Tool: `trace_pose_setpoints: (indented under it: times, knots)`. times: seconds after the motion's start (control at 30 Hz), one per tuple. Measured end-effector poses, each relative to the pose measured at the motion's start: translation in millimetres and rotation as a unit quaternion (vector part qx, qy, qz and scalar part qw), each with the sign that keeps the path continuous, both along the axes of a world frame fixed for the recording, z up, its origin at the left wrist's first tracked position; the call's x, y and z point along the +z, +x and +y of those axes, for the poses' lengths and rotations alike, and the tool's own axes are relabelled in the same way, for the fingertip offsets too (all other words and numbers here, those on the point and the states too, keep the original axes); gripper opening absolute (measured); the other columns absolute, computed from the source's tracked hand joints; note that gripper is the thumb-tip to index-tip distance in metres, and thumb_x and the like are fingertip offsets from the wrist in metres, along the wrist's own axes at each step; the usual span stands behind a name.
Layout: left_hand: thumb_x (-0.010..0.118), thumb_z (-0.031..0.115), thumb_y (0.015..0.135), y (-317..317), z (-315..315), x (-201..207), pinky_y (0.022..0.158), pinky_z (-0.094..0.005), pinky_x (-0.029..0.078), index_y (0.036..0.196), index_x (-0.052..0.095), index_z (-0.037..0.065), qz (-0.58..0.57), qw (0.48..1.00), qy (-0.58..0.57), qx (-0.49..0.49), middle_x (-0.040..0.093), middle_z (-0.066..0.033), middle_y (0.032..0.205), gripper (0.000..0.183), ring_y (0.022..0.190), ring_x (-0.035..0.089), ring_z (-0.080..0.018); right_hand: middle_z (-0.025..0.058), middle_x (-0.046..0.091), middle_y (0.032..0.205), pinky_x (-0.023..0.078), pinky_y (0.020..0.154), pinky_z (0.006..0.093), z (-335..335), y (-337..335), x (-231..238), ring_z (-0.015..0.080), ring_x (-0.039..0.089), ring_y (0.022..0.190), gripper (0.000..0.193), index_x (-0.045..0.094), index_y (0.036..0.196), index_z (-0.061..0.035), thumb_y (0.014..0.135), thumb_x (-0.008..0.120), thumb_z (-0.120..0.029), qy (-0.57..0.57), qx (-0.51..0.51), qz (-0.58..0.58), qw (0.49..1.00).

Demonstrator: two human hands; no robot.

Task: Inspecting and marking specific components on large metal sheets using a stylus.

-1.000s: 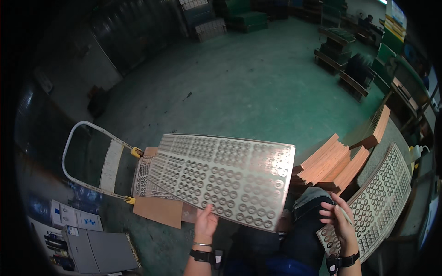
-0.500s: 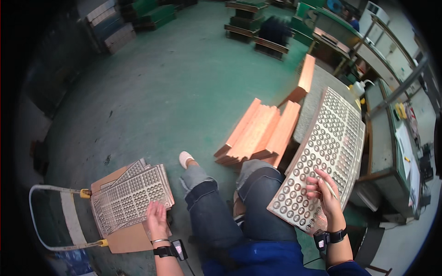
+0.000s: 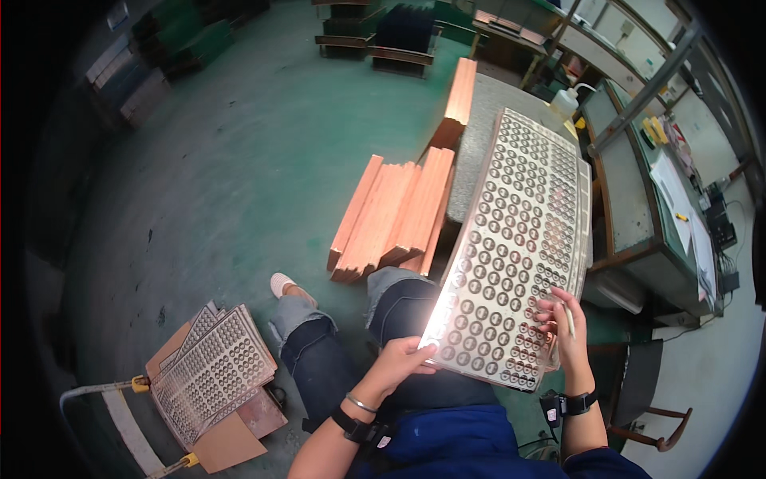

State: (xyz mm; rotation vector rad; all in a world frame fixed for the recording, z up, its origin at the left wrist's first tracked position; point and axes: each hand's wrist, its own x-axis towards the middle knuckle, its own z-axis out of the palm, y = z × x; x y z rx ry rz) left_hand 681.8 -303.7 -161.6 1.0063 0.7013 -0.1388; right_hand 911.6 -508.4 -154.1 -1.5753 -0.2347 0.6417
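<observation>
A long, shiny panel (image 3: 511,239) printed with rows of dark round shapes lies across the grey table, its near end reaching over my lap. My left hand (image 3: 399,361) pinches that panel's near left corner, thumb on top. Above the panel's near right edge is my right hand (image 3: 565,323), its fingers curled, with a slim whitish pen-like stick (image 3: 570,321) held in it. Whether the right fingertips touch the panel I cannot tell. Down at the left, similar panels (image 3: 215,359) lie stacked on brown cardboard (image 3: 227,447) on a cart with a metal handle (image 3: 104,389).
Copper-coloured boards (image 3: 391,211) stand on edge left of the grey table (image 3: 471,160). A squeeze bottle (image 3: 563,104) sits beyond the panel. To the right are a desk with papers (image 3: 678,191) and a chair (image 3: 638,391). Dark stacks (image 3: 403,36) stand farther off.
My left hand has gone from above the cart's stack to the long panel's near corner and grips it. The view has swung right. My right hand still holds the stick.
</observation>
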Motion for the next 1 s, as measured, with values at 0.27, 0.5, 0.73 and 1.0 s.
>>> trace_pose_setpoints:
  times: [0.27, 0.5, 0.73, 1.0]
  knots:
    - [0.048, 0.015, 0.095, -63, 56, 13, 0.082, -0.0324, 0.054, 0.115, 0.050, -0.003, -0.125, 0.908, 0.042, 0.398, 0.061, -0.0135, 0.109, 0.027, 0.093, 0.064, -0.0195, 0.0104, 0.064, 0.097, 0.049, 0.062, 0.0204, 11, -2, -1, 0.0090, 0.059, 0.076, 0.030, 0.048, 0.123, -0.0006, 0.096, 0.044, -0.015, -0.031, 0.053, -0.078, 0.995]
    - [0.047, 0.013, 0.095, -87, 8, 5, 0.098, -0.0377, 0.043, 0.134, 0.034, 0.003, -0.178, 0.893, -0.102, 0.402, 0.047, -0.0110, 0.131, 0.042, 0.117, 0.049, -0.0234, 0.0075, 0.061, 0.090, 0.048, 0.062, 0.0207, 42, -23, 2, 0.0090, 0.058, 0.072, 0.030, 0.047, 0.123, -0.0016, 0.095, 0.046, -0.013, -0.011, 0.097, -0.092, 0.991]
    - [0.046, 0.021, 0.096, -87, 13, 33, 0.094, -0.0408, 0.047, 0.129, 0.041, 0.003, -0.212, 0.878, -0.112, 0.414, 0.052, -0.0116, 0.126, 0.037, 0.112, 0.054, -0.0248, 0.0085, 0.054, 0.106, 0.047, 0.077, 0.0244, 44, -22, -20, 0.0115, 0.055, 0.090, 0.044, 0.035, 0.134, -0.0061, 0.094, 0.050, -0.014, 0.042, -0.021, -0.086, 0.995]
    - [0.050, 0.022, 0.094, -111, 19, 50, 0.090, -0.0421, 0.049, 0.129, 0.041, 0.003, -0.222, 0.886, -0.071, 0.400, 0.052, -0.0129, 0.125, 0.040, 0.110, 0.055, -0.0263, 0.0136, 0.054, 0.119, 0.046, 0.095, 0.0350, 26, 33, -30, 0.0214, 0.054, 0.109, 0.037, 0.044, 0.127, 0.0010, 0.094, 0.050, -0.015, 0.353, -0.240, 0.173, 0.888]
